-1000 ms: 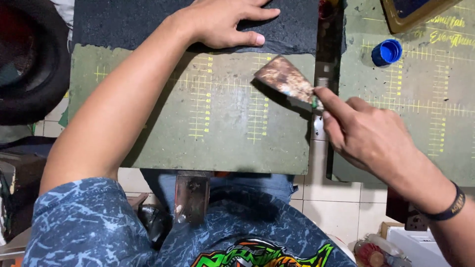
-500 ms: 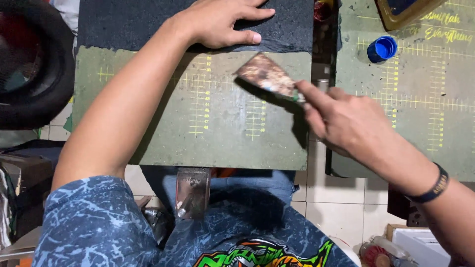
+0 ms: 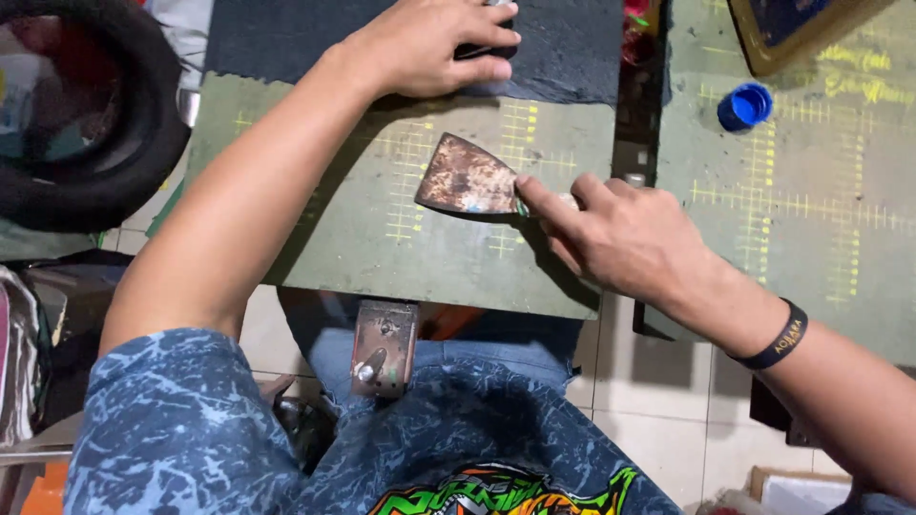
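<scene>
Head view, looking straight down onto a green cutting mat (image 3: 382,248) marked with faded yellow grid lines. Right hand (image 3: 625,238) closed around the handle of a scraper (image 3: 468,179), index finger stretched along toward the rusty, stained blade. Blade lying low over the middle of the mat, pointing left, wide edge toward the left side. Left hand (image 3: 434,43) flat on a dark sheet (image 3: 563,52) at the far edge of the mat, fingers spread and pressing down, gripping nothing that can be made out. Scraper well apart from the left hand, just below the sheet's ragged lower edge. Black wristband (image 3: 775,336) on the right wrist. Second green mat (image 3: 821,219) to the right, across a narrow gap, with a blue bottle cap (image 3: 745,105) resting on it. Black tyre (image 3: 105,143) at the left, beside the table. Small rusty metal bracket (image 3: 385,348) hanging under the near table edge, above a blue patterned shirt (image 3: 172,429).
</scene>
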